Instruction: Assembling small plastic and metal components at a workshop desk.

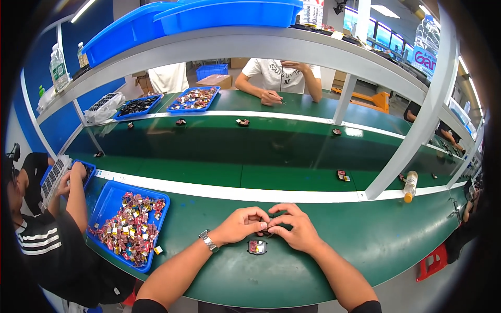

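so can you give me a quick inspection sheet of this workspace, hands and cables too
Surface: green table, white rail along its far side
Job's things: small dark part at the fingertips, mostly hidden; dark-framed module lying just nearer the person; blue tray of small parts at left
Clutter: loose yellow-and-white piece beside the tray; orange-capped bottle at right
Hands: left hand and right hand bare, pinching the dark part together
Cables: nothing seen
Surroundings: co-worker at left; another person across; blue bins on the overhead shelf
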### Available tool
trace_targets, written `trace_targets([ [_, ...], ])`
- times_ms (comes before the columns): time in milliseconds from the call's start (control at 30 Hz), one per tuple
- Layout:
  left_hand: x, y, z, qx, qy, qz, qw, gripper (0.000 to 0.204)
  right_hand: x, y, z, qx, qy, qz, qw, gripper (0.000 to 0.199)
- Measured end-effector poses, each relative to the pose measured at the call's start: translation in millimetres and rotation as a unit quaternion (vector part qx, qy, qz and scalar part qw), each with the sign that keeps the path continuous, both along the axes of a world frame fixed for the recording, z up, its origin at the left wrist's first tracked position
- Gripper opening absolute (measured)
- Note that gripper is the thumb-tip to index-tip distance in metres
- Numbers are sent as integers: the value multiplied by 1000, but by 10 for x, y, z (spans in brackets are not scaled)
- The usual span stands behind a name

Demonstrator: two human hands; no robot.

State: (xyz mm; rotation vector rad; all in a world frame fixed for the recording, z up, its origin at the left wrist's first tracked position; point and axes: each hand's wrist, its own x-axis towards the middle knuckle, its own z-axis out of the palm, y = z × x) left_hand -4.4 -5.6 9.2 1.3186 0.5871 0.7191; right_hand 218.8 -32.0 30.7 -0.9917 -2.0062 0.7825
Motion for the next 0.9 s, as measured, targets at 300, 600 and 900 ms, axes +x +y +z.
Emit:
trace_targets([
  [300,-24,35,-69,-3,0,-10,1000,12,3,24,-30,16,8,-7,1000,10],
  [600,-37,19,-23,-12,24,10,1000,14,-14,-7,-37,45,-24,-12,999,14],
  [900,11,11,-31,-2,-9,17,1000,27,-79,-38,-73,128,-42,-64,989,15],
])
